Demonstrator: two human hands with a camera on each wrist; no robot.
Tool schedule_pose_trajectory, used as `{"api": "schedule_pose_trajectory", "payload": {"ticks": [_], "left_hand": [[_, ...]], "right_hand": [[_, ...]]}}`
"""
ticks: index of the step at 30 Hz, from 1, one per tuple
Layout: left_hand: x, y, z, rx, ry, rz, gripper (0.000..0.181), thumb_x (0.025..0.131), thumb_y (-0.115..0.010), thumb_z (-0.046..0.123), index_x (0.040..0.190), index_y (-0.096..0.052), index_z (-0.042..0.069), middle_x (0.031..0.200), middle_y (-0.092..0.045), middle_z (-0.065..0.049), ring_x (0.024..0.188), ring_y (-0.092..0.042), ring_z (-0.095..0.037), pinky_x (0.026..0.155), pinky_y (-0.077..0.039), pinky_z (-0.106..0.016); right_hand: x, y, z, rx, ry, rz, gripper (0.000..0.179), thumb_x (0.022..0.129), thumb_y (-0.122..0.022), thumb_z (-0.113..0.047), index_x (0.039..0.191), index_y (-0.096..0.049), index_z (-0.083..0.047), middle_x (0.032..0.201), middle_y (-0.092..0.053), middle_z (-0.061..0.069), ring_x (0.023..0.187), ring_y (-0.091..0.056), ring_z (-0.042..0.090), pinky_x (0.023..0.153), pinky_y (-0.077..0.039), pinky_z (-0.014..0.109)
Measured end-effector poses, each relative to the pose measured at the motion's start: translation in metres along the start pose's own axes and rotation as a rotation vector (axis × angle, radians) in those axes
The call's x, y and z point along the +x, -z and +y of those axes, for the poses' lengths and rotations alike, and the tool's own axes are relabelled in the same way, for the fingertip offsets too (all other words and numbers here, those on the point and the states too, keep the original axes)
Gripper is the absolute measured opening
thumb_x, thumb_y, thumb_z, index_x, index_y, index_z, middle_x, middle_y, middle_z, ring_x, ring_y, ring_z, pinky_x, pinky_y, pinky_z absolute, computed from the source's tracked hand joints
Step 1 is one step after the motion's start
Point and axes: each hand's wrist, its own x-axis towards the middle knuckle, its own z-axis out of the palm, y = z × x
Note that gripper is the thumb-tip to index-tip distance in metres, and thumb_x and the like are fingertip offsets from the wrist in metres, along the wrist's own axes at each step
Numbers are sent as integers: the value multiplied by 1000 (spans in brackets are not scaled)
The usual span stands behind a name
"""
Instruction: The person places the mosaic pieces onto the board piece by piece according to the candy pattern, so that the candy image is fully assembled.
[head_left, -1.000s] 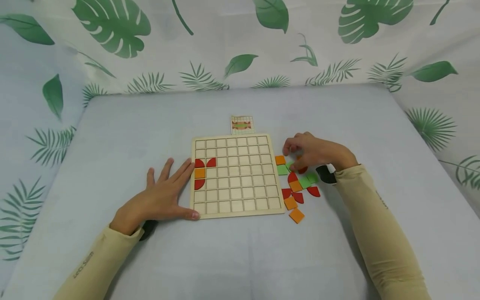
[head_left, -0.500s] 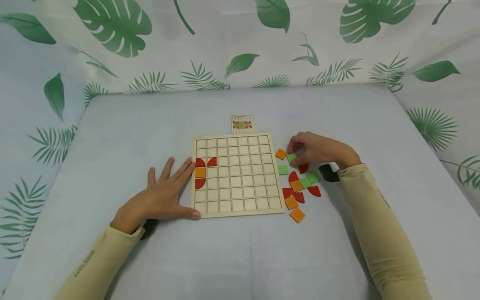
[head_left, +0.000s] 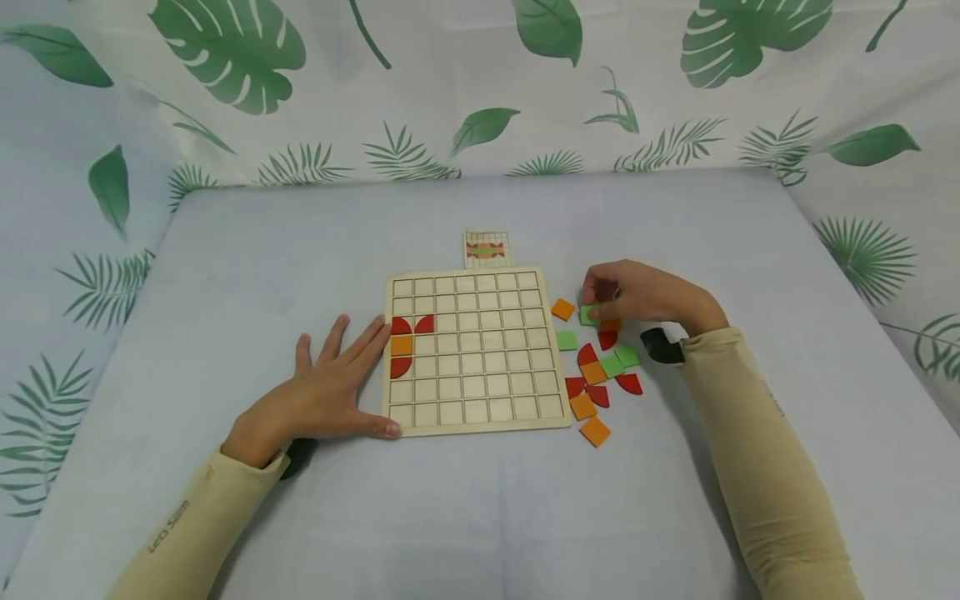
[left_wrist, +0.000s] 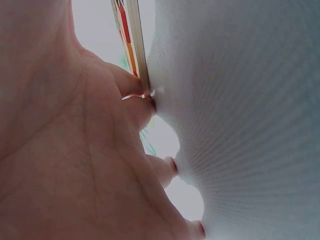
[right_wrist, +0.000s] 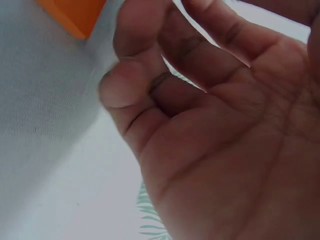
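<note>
Left hand (head_left: 322, 400) on the board (head_left: 480, 431), right hand (head_left: 637, 293) at a green tile (head_left: 587, 315)

Head view: your board lies flat on the table (head_left: 450, 517), its grid seven squares by seven. Four tiles sit in it at the left: three red tiles (head_left: 424, 324) and one orange tile (head_left: 402, 345). To the board's right you have fourteen loose tiles: five red ones (head_left: 629, 383), five orange ones (head_left: 596, 432), one partly under your right hand, and four green ones (head_left: 566, 340), counting the one at your fingertips. One card (head_left: 487, 250), printed with a red, orange and green pattern, lies at the board's far edge. Your left sleeve (head_left: 198, 533) reads "Lets Slim"; lettering on the right sleeve (head_left: 757, 450) is too faint to read.

Your left fingers are straight, two together against the board's left edge and two spread on the table; the thumb touches its near left corner.

Left wrist view: four of your fingertips show, two beside the board's edge, with one red and one orange strip along it.

Right wrist view: your right fingers curl inward; you cannot tell here whether they clamp the green tile. One orange corner (right_wrist: 75, 15) shows beyond them.
</note>
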Motion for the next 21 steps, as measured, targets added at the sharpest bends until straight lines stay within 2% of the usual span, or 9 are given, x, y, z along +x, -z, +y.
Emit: {"api": "schedule_pose_trajectory", "payload": {"ticks": [3, 9, 16, 21], "left_hand": [[0, 0, 0, -2, -1, -2, 137, 77, -83, 74, 173, -9, 11, 180, -3, -8, 160, 10, -51, 113, 10, -82], [-1, 0, 2, -15, -3, 6, 137, 77, -83, 75, 173, -10, 11, 180, -5, -9, 160, 9, -51, 113, 9, -83], [-2, 0, 2, -9, 2, 7, 138, 76, -82, 76, 173, -9, 11, 180, -5, -9, 160, 9, -51, 113, 9, -83], [-1, 1, 1, -6, -1, 2, 137, 77, -82, 76, 173, -9, 10, 180, -5, -9, 160, 9, -51, 113, 8, -83]], "right_hand": [[0, 2, 1, 55, 28, 30, 12, 101, -66, -4, 112, -72, -6, 98, -65, 8, 97, -58, 28, 82, -50, 40], [2, -1, -3, 150, 22, 91, 20, 103, -65, -7, 118, -78, -7, 111, -72, 8, 104, -58, 28, 87, -51, 41], [10, -11, -16, 232, -3, 135, 13, 101, -70, -13, 111, -75, -5, 97, -73, 9, 92, -63, 28, 81, -53, 37], [18, -21, -29, 280, 16, 132, 14, 101, -72, -14, 109, -71, -2, 92, -72, 13, 85, -64, 29, 78, -52, 34]]}}
